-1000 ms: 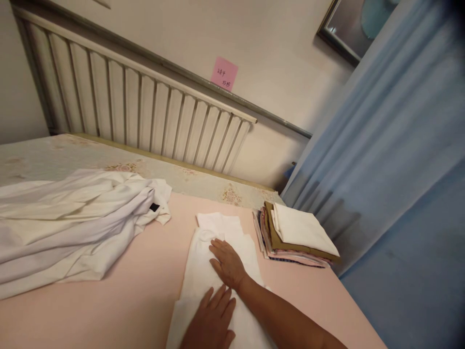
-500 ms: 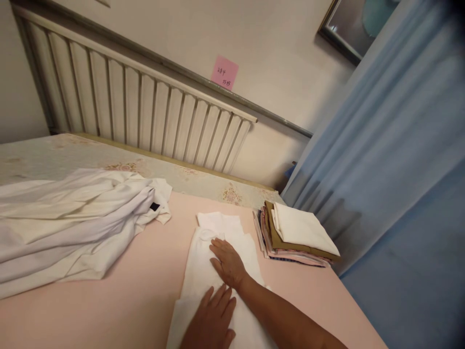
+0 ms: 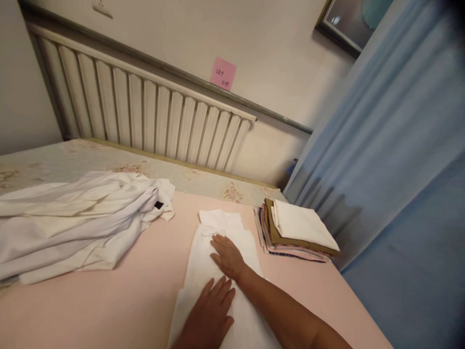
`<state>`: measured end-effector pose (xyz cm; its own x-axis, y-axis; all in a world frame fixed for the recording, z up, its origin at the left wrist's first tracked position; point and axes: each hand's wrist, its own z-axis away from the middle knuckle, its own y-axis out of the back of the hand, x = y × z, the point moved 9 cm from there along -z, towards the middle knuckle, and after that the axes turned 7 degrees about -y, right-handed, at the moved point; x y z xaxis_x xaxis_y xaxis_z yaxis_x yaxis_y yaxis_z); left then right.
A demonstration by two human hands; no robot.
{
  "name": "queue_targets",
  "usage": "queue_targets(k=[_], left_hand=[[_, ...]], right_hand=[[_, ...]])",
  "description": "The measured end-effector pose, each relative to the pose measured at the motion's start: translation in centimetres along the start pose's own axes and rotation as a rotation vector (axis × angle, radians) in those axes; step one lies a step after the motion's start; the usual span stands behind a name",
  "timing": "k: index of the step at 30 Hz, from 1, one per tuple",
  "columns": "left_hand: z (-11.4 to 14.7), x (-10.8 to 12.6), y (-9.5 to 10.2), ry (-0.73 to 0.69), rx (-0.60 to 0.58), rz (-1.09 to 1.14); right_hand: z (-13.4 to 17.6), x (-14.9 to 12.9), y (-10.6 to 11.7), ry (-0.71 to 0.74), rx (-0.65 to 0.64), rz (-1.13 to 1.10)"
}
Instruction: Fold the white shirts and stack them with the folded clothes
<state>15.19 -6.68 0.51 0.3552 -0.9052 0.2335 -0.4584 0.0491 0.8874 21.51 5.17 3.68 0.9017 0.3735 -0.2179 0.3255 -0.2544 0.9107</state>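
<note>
A white fabric garment (image 3: 202, 257), folded into a long narrow strip, lay on the smooth pink covering (image 3: 145, 305), between a loose heap of crumpled white clothes (image 3: 83, 228) and a neat stack of folded white, mustard-brown and patterned cloths (image 3: 305, 228). The right hand (image 3: 227, 257) rested flat on the strip's upper part, fingers slightly apart; the left hand (image 3: 212, 312) lay just below that wrist, palm down and fingers spread. Neither gripped anything. Over the last second I saw hardly any change: both hands stayed put, and only the person's view shifted a little. To my eye, that meant the garment was being held flat, its folds unaltered
</note>
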Motion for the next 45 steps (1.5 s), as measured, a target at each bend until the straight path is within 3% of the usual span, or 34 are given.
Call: queue_targets(k=[4,8,12,17,23,35,45], left_hand=[[0.0,0.4,1.0,0.022,0.037,-0.046],[-0.4,0.9,1.5,0.025,0.019,-0.078],[-0.7,1.2,1.8,-0.001,0.006,-0.126],[-0.4,1.0,1.3,-0.027,0.010,-0.192],[-0.4,1.2,1.3,-0.014,-0.019,-0.248],[-0.6,1.6,1.5,-0.026,-0.066,-0.331],[-0.6,1.9,1.8,-0.046,0.003,-0.382]], right_hand=[[1.0,-0.9,2.1,-0.039,0.030,-0.031],[5.1,-2.9,4.9,-0.036,0.091,-0.074],[10.9,-4.2,5.2,0.012,0.041,-0.064],[15.6,-2.4,5.1,-0.006,0.060,0.006],[16.7,-0.1,4.9,-0.057,0.015,0.039],[18.8,1.2,4.6,-0.107,0.095,0.047],[19.4,1.2,4.8,-0.115,0.195,0.083]])
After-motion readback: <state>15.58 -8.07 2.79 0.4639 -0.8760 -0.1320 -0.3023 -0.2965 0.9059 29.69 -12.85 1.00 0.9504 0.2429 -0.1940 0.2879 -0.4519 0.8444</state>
